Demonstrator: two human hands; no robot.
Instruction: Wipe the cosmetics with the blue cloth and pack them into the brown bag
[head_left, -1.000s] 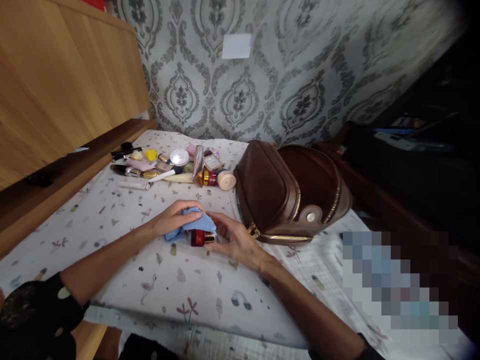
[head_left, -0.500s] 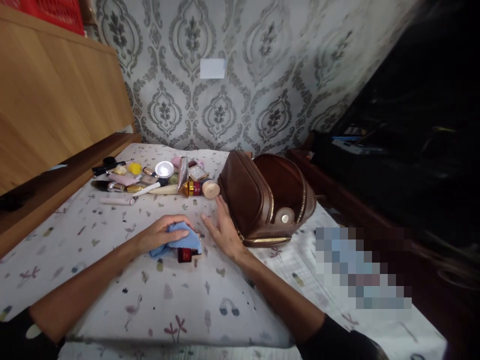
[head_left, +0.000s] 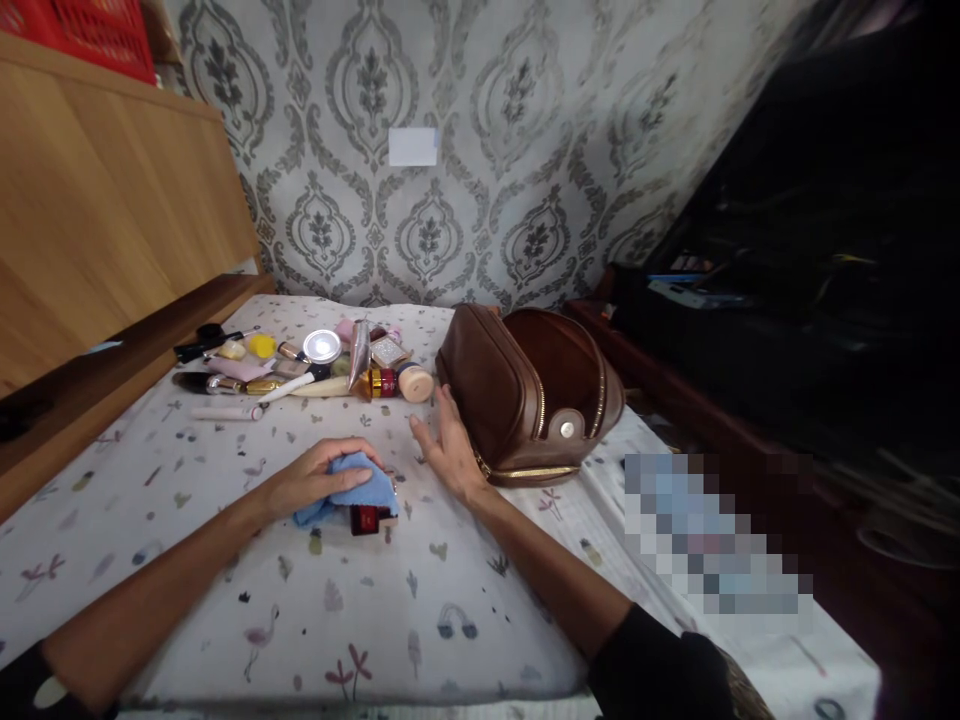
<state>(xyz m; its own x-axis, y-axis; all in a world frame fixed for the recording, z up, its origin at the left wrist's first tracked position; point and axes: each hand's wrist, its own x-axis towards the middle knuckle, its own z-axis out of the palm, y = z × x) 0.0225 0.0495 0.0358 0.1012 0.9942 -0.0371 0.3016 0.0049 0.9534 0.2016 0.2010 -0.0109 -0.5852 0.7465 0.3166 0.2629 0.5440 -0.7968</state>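
Observation:
My left hand [head_left: 330,475] is closed over a folded blue cloth [head_left: 358,480] on the table. A small dark red box-like item [head_left: 365,519] pokes out from under the cloth; most of it is covered, so its kind does not show. With fingers stretched out and thumb apart, my right hand [head_left: 454,450] rests against the left side of a brown makeup bag [head_left: 499,400]. The bag stands unzipped with its top gaping. Just beyond my right fingertips lie a round beige-lidded jar [head_left: 415,382] and a dark red, gold-capped bottle [head_left: 382,383].
Makeup brushes [head_left: 217,384], a round silver-white compact [head_left: 322,346], a silver tube [head_left: 360,352] and a pale pink tube [head_left: 225,413] lie at the back left. A wooden cabinet [head_left: 112,200] borders the left. Patterned cloth [head_left: 330,640] covers the table.
The view has shifted slightly. The bag sits a touch farther from the jar, with my right hand still at its side. My left hand keeps its hold on the cloth.

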